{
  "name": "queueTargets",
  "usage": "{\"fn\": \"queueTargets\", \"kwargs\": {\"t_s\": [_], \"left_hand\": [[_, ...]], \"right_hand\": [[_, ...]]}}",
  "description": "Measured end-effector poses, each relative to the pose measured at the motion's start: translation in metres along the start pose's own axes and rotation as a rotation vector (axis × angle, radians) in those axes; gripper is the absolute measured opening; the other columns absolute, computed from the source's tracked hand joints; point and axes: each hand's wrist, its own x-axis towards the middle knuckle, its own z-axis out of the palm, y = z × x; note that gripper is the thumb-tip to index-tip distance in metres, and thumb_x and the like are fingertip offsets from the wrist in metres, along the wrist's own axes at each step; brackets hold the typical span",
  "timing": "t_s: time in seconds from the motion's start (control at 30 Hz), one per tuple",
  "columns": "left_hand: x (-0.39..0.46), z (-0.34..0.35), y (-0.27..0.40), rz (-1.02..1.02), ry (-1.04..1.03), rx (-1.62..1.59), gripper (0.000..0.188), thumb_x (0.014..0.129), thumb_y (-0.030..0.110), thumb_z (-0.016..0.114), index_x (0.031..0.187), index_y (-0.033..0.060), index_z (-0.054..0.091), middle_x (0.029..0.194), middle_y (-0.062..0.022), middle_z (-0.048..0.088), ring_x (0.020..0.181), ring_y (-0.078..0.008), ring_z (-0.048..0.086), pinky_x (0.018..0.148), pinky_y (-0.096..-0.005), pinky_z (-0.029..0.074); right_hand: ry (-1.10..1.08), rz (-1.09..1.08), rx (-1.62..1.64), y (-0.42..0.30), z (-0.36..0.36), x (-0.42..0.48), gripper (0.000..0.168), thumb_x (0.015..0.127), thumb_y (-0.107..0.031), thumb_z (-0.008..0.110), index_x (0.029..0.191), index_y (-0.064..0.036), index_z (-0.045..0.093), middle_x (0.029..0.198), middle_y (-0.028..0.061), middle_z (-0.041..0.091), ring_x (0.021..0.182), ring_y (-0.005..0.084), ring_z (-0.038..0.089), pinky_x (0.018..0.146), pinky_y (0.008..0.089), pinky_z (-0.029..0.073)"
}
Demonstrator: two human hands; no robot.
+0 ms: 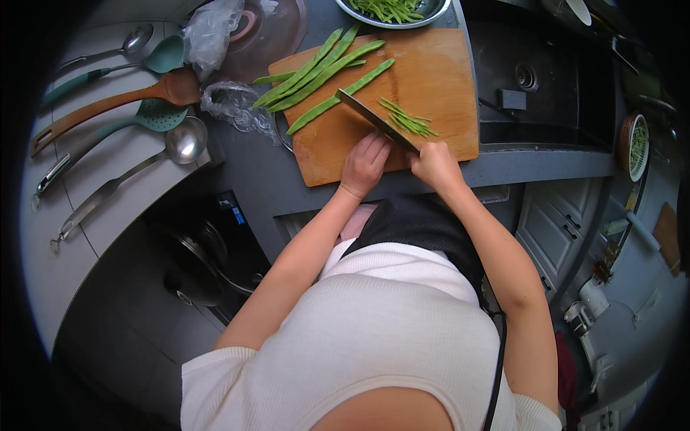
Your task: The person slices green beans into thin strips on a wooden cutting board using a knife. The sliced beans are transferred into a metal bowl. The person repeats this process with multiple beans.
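Observation:
My right hand [437, 166] grips the handle of a kitchen knife [374, 119], whose blade slants across a wooden cutting board [439, 70]. Close to the blade's lower part, my left hand [367, 163] rests with its fingers together; whether anything lies under the fingertips is hidden. Thin green bean shreds [408, 118] lie in a small pile to the right of the blade. One flat green bean pod [345, 94] lies slanted by the knife's tip. Several more whole pods [323, 70] are bunched at the board's upper left.
Beyond the board stands a metal bowl [399, 24] of shredded beans. A dark sink [544, 102] adjoins the board's right. At left are crumpled plastic film [240, 108], a plastic bag [211, 37] and a translucent lid [269, 43]. Ladles and a brown spatula [178, 86] hang on the tiled wall.

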Motion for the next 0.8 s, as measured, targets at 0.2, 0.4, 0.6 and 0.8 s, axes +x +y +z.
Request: {"fn": "queueTargets", "kwargs": {"t_s": [0.2, 0.4, 0.6, 0.8], "left_hand": [[-0.006, 0.001, -0.001, 0.004, -0.004, 0.001, 0.025, 0.072, 0.006, 0.060, 0.096, 0.0014, 0.063, 0.106, -0.0113, 0.061, 0.105, -0.0281, 0.057, 0.088, -0.0379, 0.050], [-0.002, 0.002, 0.000, 0.041, 0.035, 0.009, 0.025, 0.071, 0.006, 0.059, 0.095, 0.0009, 0.063, 0.104, -0.0114, 0.061, 0.103, -0.0282, 0.057, 0.088, -0.0384, 0.050], [-0.003, 0.002, -0.001, 0.028, 0.042, 0.006, 0.024, 0.073, 0.005, 0.059, 0.096, 0.0002, 0.063, 0.104, -0.0116, 0.061, 0.103, -0.0283, 0.059, 0.089, -0.0383, 0.050], [-0.004, 0.001, 0.000, 0.033, 0.036, 0.004, 0.024, 0.073, 0.005, 0.058, 0.095, -0.0002, 0.063, 0.104, -0.0126, 0.062, 0.103, -0.0290, 0.059, 0.089, -0.0380, 0.050]], "right_hand": [[-0.069, 0.023, -0.013, 0.015, -0.015, -0.027, 0.014, 0.077, -0.012, 0.061, 0.082, -0.003, 0.070, 0.075, 0.0254, 0.064, 0.075, 0.0417, 0.064, 0.072, 0.0477, 0.053], [-0.110, 0.048, 0.001, 0.021, -0.019, -0.038, 0.017, 0.081, -0.017, 0.067, 0.091, -0.004, 0.071, 0.082, 0.0241, 0.065, 0.083, 0.0410, 0.063, 0.075, 0.0479, 0.052], [-0.157, 0.080, -0.036, 0.023, -0.017, -0.034, 0.018, 0.080, -0.016, 0.068, 0.091, -0.001, 0.070, 0.083, 0.0249, 0.064, 0.083, 0.0413, 0.063, 0.076, 0.0476, 0.052], [-0.056, 0.011, -0.013, 0.029, -0.005, -0.035, 0.014, 0.074, -0.012, 0.064, 0.076, 0.000, 0.070, 0.074, 0.0250, 0.065, 0.073, 0.0408, 0.066, 0.071, 0.0474, 0.054]]}}
